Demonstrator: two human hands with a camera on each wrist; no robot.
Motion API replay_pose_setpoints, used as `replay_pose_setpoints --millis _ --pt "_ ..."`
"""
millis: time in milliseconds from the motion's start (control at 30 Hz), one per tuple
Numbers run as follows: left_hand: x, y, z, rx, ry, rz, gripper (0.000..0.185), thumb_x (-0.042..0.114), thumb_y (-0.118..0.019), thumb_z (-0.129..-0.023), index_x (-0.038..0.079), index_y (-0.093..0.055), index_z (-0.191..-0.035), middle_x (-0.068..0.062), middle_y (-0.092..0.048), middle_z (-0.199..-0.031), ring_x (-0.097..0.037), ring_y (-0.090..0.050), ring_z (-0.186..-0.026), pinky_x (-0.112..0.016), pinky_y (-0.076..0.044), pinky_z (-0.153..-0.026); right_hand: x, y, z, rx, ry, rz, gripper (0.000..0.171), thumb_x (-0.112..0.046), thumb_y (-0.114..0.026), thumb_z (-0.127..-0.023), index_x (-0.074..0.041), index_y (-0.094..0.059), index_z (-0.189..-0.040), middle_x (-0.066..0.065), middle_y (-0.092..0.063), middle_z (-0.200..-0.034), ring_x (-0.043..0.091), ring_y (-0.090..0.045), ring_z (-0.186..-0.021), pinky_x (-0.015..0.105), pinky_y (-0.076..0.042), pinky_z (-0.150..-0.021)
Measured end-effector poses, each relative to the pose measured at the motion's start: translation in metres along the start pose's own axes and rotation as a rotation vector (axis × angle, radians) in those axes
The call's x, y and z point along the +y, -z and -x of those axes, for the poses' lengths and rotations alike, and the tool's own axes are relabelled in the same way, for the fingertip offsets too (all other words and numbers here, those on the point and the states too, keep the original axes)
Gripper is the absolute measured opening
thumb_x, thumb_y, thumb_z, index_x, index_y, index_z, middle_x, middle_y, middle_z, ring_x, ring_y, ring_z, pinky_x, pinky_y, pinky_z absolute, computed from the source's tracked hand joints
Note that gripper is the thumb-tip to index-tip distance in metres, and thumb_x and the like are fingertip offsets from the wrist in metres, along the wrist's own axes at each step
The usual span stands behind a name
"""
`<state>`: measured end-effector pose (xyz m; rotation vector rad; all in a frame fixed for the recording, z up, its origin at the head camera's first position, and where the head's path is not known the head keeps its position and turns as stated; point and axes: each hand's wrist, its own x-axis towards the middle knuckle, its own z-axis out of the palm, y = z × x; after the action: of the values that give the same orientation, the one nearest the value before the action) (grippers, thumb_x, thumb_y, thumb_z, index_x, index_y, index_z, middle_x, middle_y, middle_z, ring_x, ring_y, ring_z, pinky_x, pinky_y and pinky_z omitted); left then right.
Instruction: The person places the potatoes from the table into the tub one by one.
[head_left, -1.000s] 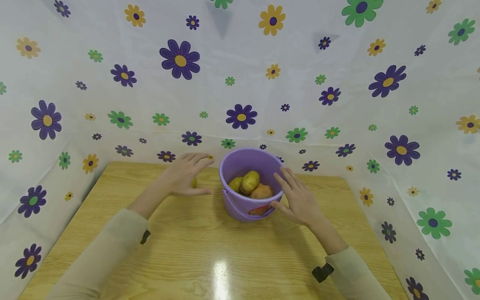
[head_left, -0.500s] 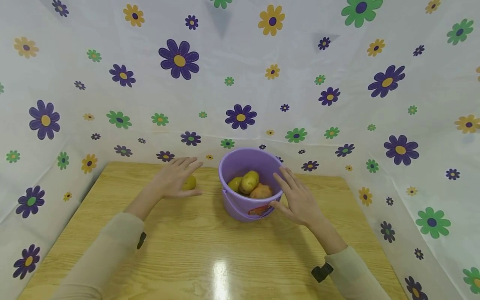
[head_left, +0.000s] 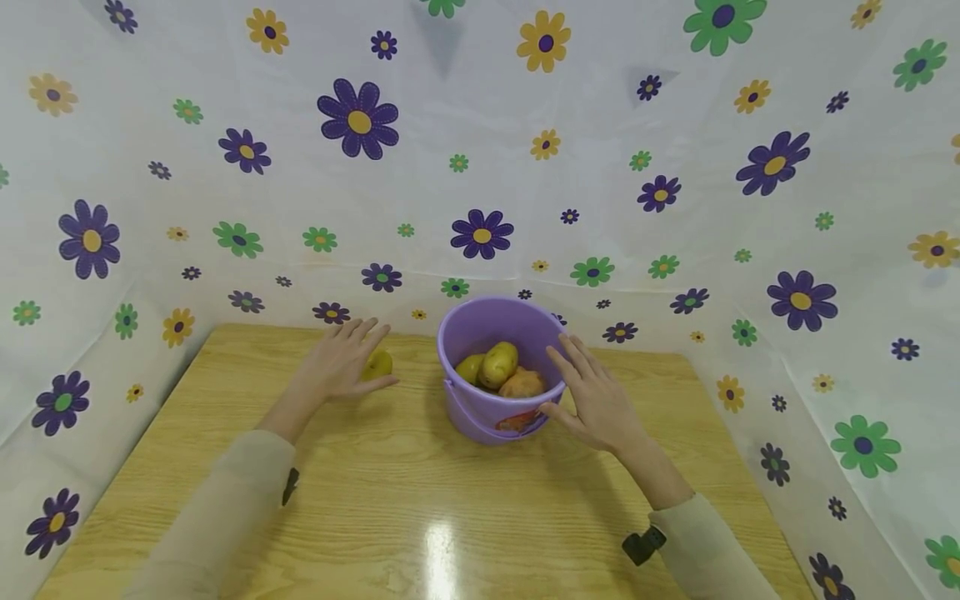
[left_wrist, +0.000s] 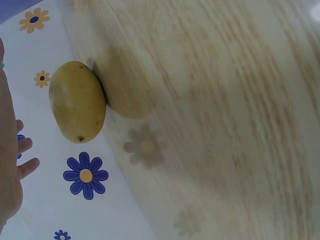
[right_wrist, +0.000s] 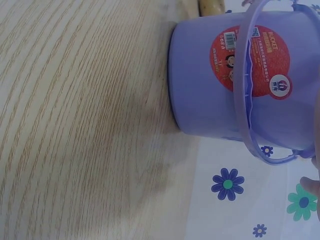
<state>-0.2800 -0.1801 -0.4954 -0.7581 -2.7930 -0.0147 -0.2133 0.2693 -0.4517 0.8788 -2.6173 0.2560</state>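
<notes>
A purple bucket [head_left: 468, 417] stands upright on the table. Inside it lie two potatoes [head_left: 500, 364] and an orange-brown lumpy thing [head_left: 524, 384]. My right hand [head_left: 600, 408] is at the bucket's right side, fingers spread and fingertips right at the rim. Left of the bucket, a single potato [left_wrist: 77, 102] rests on the table. Close beside this potato is my left hand [head_left: 330, 367], its fingers extended and thumb apart, partly covering it in the head view. The left hand holds nothing.
The wooden table [head_left: 360, 508] reaches back to a white flowered cloth [head_left: 420, 192] that walls in its back and both sides. The bucket's purple handle [right_wrist: 243, 85] hangs down over a red label [right_wrist: 267, 60]. A dark wrist device [head_left: 643, 546] sits at the right sleeve.
My left hand has moved left, away from the bucket and back around the potato, which now shows more. The right hand and the bucket have stayed put.
</notes>
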Motion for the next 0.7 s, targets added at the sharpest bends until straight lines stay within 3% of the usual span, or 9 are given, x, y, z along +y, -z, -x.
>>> replay_pose_setpoints --millis 333,700 --pt "0.004 -0.014 -0.002 -0.049 0.110 0.033 0.101 0.079 -0.054 -0.093 0.008 -0.037 -0.163 -0.026 -0.042 -0.164 -0.048 -0.044 -0.150 -0.064 -0.039 -0.123 0.002 0.000 0.001 -0.006 -0.005 0.019 0.094 -0.079 -0.025 -0.102 -0.010 -0.036 -0.164 0.020 -0.032 -0.172 0.043 -0.033 -0.159 0.065 -0.046 -0.117" --pt "0.004 -0.029 0.000 -0.091 0.187 0.075 0.103 0.079 -0.051 -0.094 0.005 -0.032 -0.164 -0.028 -0.039 -0.165 -0.051 -0.044 -0.149 -0.065 -0.042 -0.120 0.001 -0.001 0.001 -0.001 -0.007 0.019 0.095 -0.080 -0.023 -0.102 -0.010 -0.036 -0.164 0.020 -0.033 -0.171 0.043 -0.034 -0.158 0.067 -0.048 -0.114"
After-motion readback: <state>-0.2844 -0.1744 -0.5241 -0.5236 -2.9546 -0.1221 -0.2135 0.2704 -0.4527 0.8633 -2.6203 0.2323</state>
